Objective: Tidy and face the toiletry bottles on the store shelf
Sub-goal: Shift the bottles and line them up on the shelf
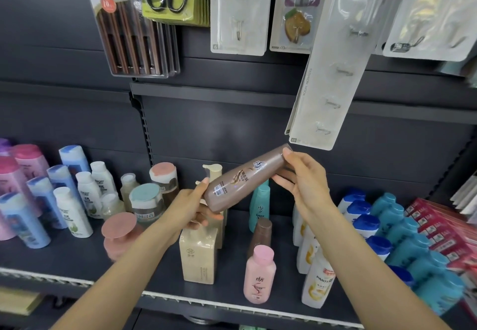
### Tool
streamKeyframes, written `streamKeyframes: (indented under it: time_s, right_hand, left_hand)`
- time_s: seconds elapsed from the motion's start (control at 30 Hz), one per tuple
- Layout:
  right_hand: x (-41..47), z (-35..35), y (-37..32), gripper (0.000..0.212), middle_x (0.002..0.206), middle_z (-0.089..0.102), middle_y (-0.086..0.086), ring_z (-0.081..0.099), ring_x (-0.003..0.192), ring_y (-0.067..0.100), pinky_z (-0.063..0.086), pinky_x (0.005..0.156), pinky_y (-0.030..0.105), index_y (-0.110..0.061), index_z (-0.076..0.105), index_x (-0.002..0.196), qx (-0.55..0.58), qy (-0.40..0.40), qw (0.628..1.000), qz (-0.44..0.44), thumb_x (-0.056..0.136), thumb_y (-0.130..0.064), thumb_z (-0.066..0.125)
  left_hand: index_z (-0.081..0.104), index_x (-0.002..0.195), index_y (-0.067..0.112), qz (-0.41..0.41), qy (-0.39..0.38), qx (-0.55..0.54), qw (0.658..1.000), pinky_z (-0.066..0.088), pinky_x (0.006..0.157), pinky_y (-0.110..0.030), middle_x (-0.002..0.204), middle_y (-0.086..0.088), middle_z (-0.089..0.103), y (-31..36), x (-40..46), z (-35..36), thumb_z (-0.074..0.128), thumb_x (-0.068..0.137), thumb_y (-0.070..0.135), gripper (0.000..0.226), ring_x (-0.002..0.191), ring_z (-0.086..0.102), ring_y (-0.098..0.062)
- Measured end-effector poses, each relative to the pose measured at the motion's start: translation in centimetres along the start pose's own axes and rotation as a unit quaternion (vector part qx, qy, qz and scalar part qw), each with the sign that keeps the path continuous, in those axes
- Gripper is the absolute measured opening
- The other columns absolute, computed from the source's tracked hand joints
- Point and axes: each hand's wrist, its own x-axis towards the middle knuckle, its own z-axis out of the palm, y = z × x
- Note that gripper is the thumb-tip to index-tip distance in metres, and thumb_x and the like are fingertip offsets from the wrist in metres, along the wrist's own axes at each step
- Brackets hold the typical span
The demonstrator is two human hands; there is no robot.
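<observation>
A brown shampoo bottle (245, 178) is held tilted in the air above the dark shelf (154, 273), its label facing me. My left hand (193, 207) grips its lower end, and my right hand (302, 180) pinches its upper end. Beneath it stand a beige pump bottle (198, 254), a teal bottle (259, 205), a second brown bottle (262, 234) and a pink bottle (258, 275). White and gold bottles (316, 278) stand in a line to the right.
Blue, pink and white bottles (62, 200) fill the shelf's left side, with capped jars (147, 200) behind. Blue-capped and teal bottles (410, 242) and red boxes (444, 231) crowd the right. Packs of hooks (327, 71), scissors and chopsticks hang overhead.
</observation>
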Motion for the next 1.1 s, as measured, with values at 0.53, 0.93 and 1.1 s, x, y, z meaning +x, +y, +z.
streamKeyframes:
  time_s: [0.53, 0.93, 1.1]
  right_hand:
    - [3.8, -1.8, 5.1, 0.016, 0.092, 0.064, -0.007, 0.061, 0.089, 0.013, 0.055, 0.08, 0.031, -0.021, 0.06, 0.103, -0.283, -0.002, 0.95, -0.135, 0.088, -0.016, 0.063]
    - [6.8, -3.9, 10.7, 0.026, 0.1, 0.068, 0.001, 0.064, 0.099, 0.021, 0.048, 0.095, 0.037, -0.01, 0.069, 0.106, -0.441, -0.124, 0.888, -0.042, 0.08, -0.006, 0.071]
    - [7.0, -4.3, 11.8, 0.036, 0.108, 0.068, 0.006, 0.064, 0.101, 0.021, 0.048, 0.095, 0.033, -0.006, 0.066, 0.115, -0.481, -0.146, 0.864, 0.009, 0.08, -0.005, 0.072]
  left_hand:
    - [0.03, 0.146, 0.028, 0.251, 0.046, 0.466, 0.847, 0.027, 0.111, -0.033, 0.151, 0.003, 0.032, -4.2, 5.9, -1.3, 0.052, 0.093, 0.037, 0.058, 0.138, 0.028, -0.018]
    - [0.029, 0.146, 0.028, 0.233, 0.009, 0.456, 0.859, 0.02, 0.116, -0.03, 0.155, 0.009, 0.02, -4.7, 6.9, -1.4, 0.045, 0.096, 0.039, 0.054, 0.143, 0.018, -0.011]
    - [0.028, 0.147, 0.029, 0.229, -0.001, 0.437, 0.87, 0.019, 0.117, -0.029, 0.156, 0.011, 0.017, -5.0, 7.0, -1.5, 0.045, 0.096, 0.037, 0.054, 0.144, 0.015, -0.01]
